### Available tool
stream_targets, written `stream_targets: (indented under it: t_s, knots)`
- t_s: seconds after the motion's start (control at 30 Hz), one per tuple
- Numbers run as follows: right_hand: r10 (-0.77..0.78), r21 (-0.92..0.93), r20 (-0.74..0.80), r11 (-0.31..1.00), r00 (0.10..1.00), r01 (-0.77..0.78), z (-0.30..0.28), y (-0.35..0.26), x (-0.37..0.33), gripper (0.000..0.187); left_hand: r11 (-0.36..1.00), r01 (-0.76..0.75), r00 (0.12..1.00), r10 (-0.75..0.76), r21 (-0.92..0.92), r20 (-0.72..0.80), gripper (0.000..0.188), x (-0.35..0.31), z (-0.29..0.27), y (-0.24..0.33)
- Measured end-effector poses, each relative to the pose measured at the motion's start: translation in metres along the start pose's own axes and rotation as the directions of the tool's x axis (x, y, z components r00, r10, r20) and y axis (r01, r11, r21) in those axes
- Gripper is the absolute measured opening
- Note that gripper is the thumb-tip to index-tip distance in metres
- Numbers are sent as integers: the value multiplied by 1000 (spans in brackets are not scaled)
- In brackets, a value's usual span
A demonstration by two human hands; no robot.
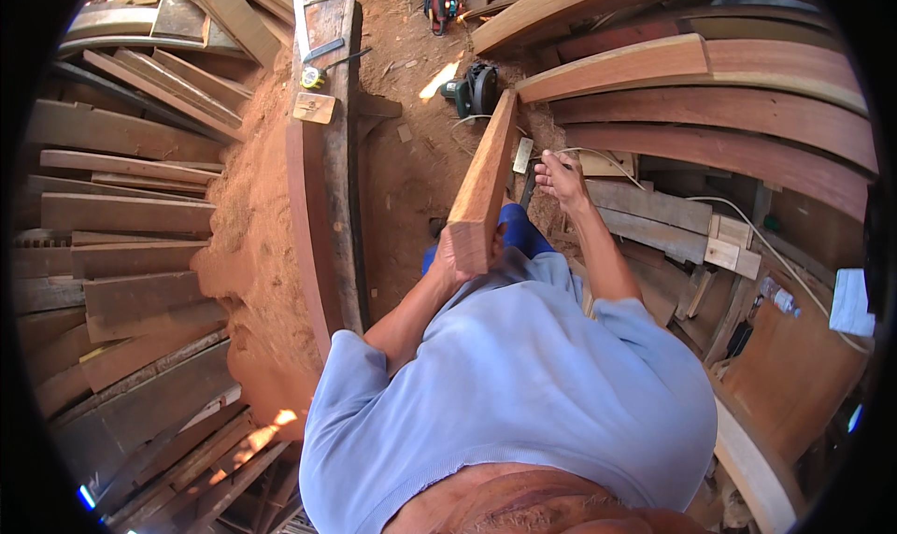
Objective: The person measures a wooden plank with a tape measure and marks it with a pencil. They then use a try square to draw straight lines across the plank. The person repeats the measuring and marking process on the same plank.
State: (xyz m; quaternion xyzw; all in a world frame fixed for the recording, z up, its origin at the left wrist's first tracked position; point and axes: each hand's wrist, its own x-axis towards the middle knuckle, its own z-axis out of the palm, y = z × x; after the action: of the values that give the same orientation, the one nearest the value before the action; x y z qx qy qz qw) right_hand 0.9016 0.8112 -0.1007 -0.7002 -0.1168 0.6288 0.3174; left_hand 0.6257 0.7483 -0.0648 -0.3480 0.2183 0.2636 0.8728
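A squared reddish-brown timber (483, 179) stands out in front of me, its near end grain close to my body. My left hand (450, 261) is wrapped round that near end. To the right of the timber, my right hand (561, 179) is raised with its fingers curled closed; what they hold, if anything, is too small to make out. A dark narrow strip (529, 190) and a small pale plate (522, 156) show just left of its fingers. Close to the timber's far end, a green and black circular saw (473, 91) lies on the ground.
A long bench plank (342, 179) on my left carries a yellow tape measure (313, 77), a square (323, 50) and a wood block (314, 108). A red power tool (441, 7) lies farther off. Boards (140, 213) line the left; curved timbers (719, 113) are stacked right. A cable (757, 240) runs there.
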Motion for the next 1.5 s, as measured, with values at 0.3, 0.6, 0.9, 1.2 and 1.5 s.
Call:
stream_targets:
  t_s: [0.3,0.6,0.9,1.2,1.5]
  knots:
    - [435,-301,-33,854,900,-424,39,24,192,105,994,-28,999,30,102,-17,58,-52,-47,31]
    - [516,-254,-83,816,853,-519,55,109,303,100,868,-123,938,260,481,-231,90,-52,-79,-1]
    - [406,-390,-62,831,912,-397,69,152,358,58,836,-22,927,222,548,-301,99,-59,-115,-7]
    - [470,182,98,858,877,-480,49,123,254,65,490,104,940,237,865,-247,120,-116,-83,14]
    - [122,490,334,824,935,-283,72,94,176,54,-67,309,889,375,949,-263,124,-190,-47,8]
